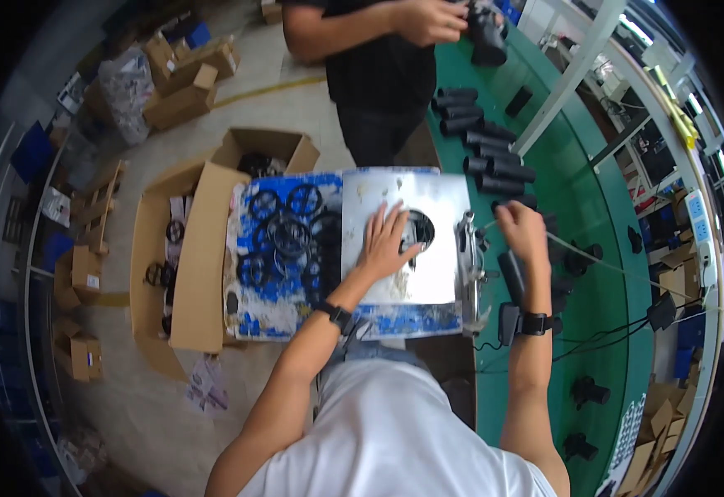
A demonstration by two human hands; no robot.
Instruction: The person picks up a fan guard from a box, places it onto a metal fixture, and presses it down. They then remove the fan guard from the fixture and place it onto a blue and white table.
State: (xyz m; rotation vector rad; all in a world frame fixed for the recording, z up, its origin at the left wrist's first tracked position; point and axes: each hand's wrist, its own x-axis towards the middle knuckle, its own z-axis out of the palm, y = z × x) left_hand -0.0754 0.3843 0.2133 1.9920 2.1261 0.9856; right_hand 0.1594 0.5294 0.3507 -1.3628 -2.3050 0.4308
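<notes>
On the blue, paint-worn tray (250, 319) in front of the person, the left hand (385, 240) lies flat with its fingers spread, pressing down on a white sheet (436, 273) that covers the tray's right half. Under the fingertips sits a black ring-shaped part (420, 228), showing partly past the hand; the hand is released, clasping nothing, only resting on sheet and ring. More black rings (283, 232) lie packed together on the bare left half of the tray, just beside the sheet's edge.

Off to the right, the right hand (523, 232) hangs over the green workbench (619, 273), fingers curled downward near a small metal fixture (470, 265) standing at the bench's edge and a thin taut cord (594, 258) that runs out toward the right. Whether those fingers pinch anything I cannot tell — the knuckles hide the tips. Both wrists wear dark bands.

Farther up the bench, a row of black cylindrical tubes (486, 149) lies side by side, well apart from both hands. Another person in dark clothes stands at the top, their hand (432, 21) around a black cylindrical piece (488, 37).

Left of the tray an open cardboard box (192, 273) holds further black rings — smaller cartons (184, 87) are scattered on the floor beyond it.
</notes>
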